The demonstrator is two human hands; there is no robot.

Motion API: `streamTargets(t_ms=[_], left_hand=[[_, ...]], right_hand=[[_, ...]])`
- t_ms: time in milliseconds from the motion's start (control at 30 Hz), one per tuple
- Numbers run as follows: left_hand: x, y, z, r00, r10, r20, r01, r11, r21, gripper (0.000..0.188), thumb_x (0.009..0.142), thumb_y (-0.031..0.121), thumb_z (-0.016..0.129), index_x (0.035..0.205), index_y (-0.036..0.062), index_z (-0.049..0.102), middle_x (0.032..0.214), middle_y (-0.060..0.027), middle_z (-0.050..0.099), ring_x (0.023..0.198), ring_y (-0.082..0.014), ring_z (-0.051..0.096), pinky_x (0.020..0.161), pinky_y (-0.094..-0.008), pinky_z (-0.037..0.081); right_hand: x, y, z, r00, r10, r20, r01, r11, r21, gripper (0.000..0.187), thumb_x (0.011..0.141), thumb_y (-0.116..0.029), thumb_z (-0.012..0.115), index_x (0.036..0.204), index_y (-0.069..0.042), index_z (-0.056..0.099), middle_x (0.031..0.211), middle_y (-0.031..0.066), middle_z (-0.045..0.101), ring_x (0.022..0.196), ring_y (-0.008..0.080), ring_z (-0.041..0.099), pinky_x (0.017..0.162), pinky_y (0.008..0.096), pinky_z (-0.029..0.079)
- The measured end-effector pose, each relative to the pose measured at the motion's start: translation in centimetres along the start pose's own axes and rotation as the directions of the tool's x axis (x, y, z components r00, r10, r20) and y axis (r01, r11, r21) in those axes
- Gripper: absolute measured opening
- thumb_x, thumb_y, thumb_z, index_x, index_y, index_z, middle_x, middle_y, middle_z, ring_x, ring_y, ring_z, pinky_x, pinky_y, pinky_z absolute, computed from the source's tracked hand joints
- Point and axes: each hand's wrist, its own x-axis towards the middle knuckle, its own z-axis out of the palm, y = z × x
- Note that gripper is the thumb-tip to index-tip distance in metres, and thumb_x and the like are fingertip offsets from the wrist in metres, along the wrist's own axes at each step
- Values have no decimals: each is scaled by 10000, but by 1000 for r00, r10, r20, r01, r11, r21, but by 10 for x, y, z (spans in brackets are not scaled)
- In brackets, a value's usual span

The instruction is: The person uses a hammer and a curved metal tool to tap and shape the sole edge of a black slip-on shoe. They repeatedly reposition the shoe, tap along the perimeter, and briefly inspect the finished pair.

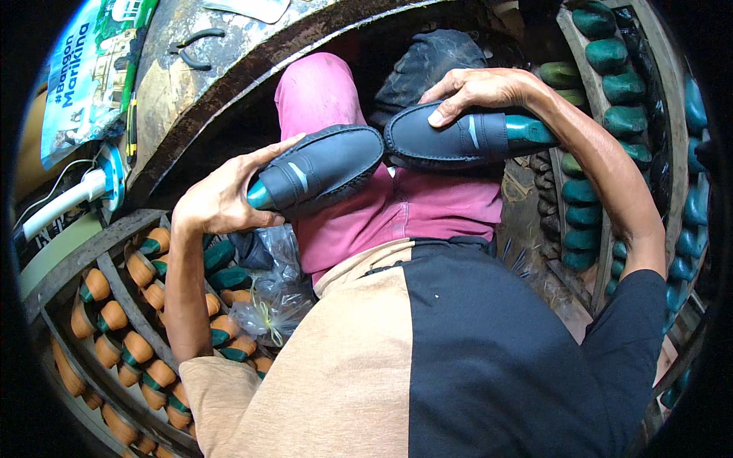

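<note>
Two dark navy loafers with stitched moccasin toes are held above my lap, toes nearly meeting. My left hand (221, 191) is closed round the heel end of the left loafer (340, 164), thumb and fingers on opposite sides. From that heel shows a bit of a green shoe last (259, 196). The right loafer (439, 137) lies in my right hand (481, 90), the thumb on its upper near the strap; some of the fingers are hidden behind it. Another green last (527, 131) sticks out of its heel. Each strap has a pale slit.
Pliers (200, 49) lie on the worn workbench (172, 88) ahead. A yellow-black cutter (132, 126) is near a white lamp-like tube (69, 200). Left, a rack (114, 267) holds many tan shoes on lasts; right, racks (569, 34) hold green lasts. A clear plastic bag (279, 294) sits beside my left hip.
</note>
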Motion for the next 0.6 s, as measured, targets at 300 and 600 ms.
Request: streamTargets(t_ms=[300,600], left_hand=[[-3,20,6,998,-47,-46,49,998,46,1180,659,138,939,1741,73,473,1450,-263,751,1350,-360,734,1227,-437,525],[2,21,-3,993,-115,23,114,993,42,1244,610,213,957,1752,96,477,1515,-204,728,1398,-321,694,1268,-415,472]], right_hand=[[0,-1,0,999,18,-30,-20,999,-50,1022,920,-618,857,1579,121,606,1561,270,691,1441,357,668,1251,404,473],[0,7,7,994,-54,-94,47,996,-76,935,955,-597,836,1532,116,654,1501,276,731,1378,329,702,1203,390,504]])
